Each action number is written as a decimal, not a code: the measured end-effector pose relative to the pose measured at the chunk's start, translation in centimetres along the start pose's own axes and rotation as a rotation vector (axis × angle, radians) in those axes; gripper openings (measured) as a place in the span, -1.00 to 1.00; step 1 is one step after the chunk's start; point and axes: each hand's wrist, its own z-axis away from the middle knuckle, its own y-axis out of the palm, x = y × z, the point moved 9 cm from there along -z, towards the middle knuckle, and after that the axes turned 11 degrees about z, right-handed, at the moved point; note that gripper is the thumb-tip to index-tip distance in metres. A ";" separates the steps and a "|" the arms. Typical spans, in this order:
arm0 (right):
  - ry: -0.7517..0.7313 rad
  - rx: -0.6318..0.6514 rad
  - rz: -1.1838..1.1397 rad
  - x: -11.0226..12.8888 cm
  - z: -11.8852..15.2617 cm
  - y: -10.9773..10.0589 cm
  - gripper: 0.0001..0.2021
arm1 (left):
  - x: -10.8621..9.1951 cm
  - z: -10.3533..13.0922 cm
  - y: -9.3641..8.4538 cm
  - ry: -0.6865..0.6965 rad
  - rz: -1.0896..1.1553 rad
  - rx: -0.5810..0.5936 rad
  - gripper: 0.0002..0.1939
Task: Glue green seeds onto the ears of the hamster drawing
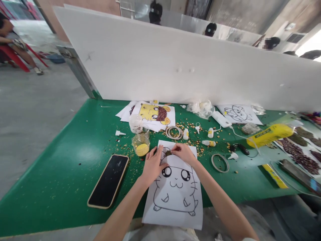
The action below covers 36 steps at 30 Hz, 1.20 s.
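Observation:
A white sheet with a hamster line drawing [175, 197] lies on the green table, its lower edge overhanging the front. My left hand [153, 163] rests flat on the sheet's upper left, fingers stretched and thumb apart. At the drawing's ear, a small patch of dark greenish grains [168, 153] fills part of the outline. My right hand [185, 154] is beside this patch with thumb and forefinger pinched together; anything between them is too small to make out. Just beyond my left hand stands a clear plastic cup [140, 144] with something yellow in it.
A phone [108, 181] lies left of the sheet. Behind are a partly filled hamster picture [153, 115], small glue bottles [186, 134], tape rings [220, 163] and scattered grains. A yellow package [269, 134] and seed piles [298, 155] are rightward. A white board [175, 63] borders the table's back.

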 end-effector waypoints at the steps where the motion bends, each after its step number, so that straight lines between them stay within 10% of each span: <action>1: -0.003 -0.005 -0.001 0.0 0.0 -0.1 -0.97 | 0.0 0.0 0.0 0.001 0.000 -0.002 -0.23; 17: -0.048 -0.113 -0.233 -0.3 0.7 -2.0 -0.89 | 0.2 0.0 -0.1 0.020 0.033 -0.032 -0.33; 36: -0.009 -0.105 -0.747 0.7 2.4 -1.3 -0.79 | -4.6 0.8 -0.1 0.340 -0.007 0.011 -0.31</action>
